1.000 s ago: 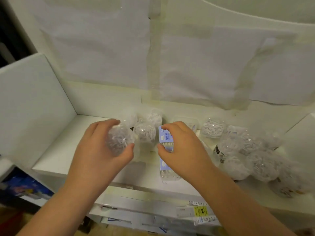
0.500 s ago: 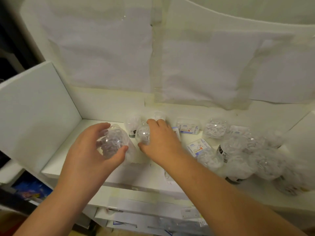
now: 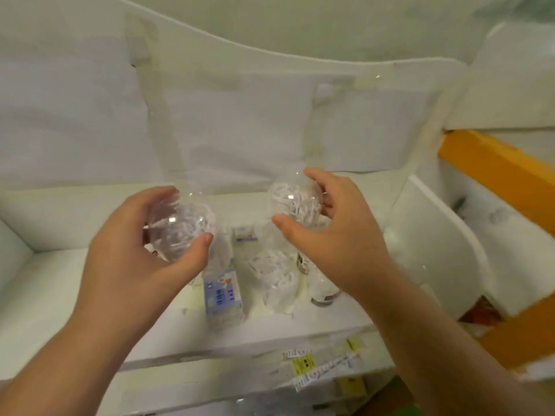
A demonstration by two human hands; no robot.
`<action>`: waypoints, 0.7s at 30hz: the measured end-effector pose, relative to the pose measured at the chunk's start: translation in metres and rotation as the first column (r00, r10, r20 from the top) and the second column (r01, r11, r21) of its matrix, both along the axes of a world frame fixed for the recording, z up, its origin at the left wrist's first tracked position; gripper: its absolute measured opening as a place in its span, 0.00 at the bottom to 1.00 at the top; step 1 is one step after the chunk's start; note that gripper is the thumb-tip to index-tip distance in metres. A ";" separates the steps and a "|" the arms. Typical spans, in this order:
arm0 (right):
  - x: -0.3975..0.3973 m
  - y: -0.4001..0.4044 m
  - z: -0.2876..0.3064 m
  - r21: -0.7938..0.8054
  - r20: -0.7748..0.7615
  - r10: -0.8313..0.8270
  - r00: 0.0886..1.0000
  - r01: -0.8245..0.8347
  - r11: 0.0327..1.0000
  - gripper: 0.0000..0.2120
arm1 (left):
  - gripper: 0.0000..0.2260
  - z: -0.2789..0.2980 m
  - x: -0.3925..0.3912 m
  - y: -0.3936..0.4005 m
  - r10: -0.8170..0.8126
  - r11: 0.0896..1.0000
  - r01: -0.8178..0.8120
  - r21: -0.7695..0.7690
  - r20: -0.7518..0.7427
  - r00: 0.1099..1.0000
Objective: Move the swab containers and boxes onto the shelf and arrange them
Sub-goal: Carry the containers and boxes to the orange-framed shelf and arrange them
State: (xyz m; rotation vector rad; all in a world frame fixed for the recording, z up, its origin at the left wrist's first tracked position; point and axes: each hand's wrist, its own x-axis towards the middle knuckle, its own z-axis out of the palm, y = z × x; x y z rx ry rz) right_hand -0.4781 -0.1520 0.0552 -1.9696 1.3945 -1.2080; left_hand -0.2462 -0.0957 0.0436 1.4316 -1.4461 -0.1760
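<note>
My left hand [image 3: 132, 253] grips a clear round swab container [image 3: 180, 223] full of white swabs, held above the white shelf [image 3: 45, 295]. A second clear swab container [image 3: 295, 199] is held in my right hand [image 3: 333, 238], lifted a little higher and to the right. Below and between my hands, a blue and white swab box [image 3: 222, 291] lies on the shelf beside another clear swab container [image 3: 274, 277]. A further container with a dark label [image 3: 322, 291] stands partly behind my right wrist.
A white divider panel [image 3: 435, 253] stands at the shelf's right end, another at the far left. Orange shelving [image 3: 498, 172] runs along the right. Price labels [image 3: 303, 363] hang on the shelf's front edge. White paper covers the back wall.
My right hand has left the containers on the shelf and now holds one lifted up. The left hand keeps its container. The view has swung to the right, showing the orange shelving.
</note>
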 end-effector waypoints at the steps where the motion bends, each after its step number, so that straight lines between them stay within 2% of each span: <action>1: -0.018 0.004 0.002 -0.010 0.010 -0.037 0.999 0.037 0.999 0.36 | 0.26 0.003 -0.012 -0.003 -0.033 0.999 0.033 0.000 -0.004 0.999; 8: -0.128 0.045 -0.005 0.043 0.071 -0.180 0.981 0.178 0.983 0.34 | 0.28 0.023 -0.121 -0.007 -0.231 0.972 0.229 0.044 0.063 0.971; 13: -0.209 0.097 0.000 0.046 0.103 -0.218 0.970 0.215 0.976 0.32 | 0.28 0.029 -0.215 0.004 -0.368 0.928 0.365 0.067 0.041 0.929; 21: -0.377 0.173 0.013 0.052 0.083 -0.294 0.952 0.290 0.956 0.34 | 0.27 0.033 -0.381 0.053 -0.496 0.868 0.491 0.073 0.061 0.866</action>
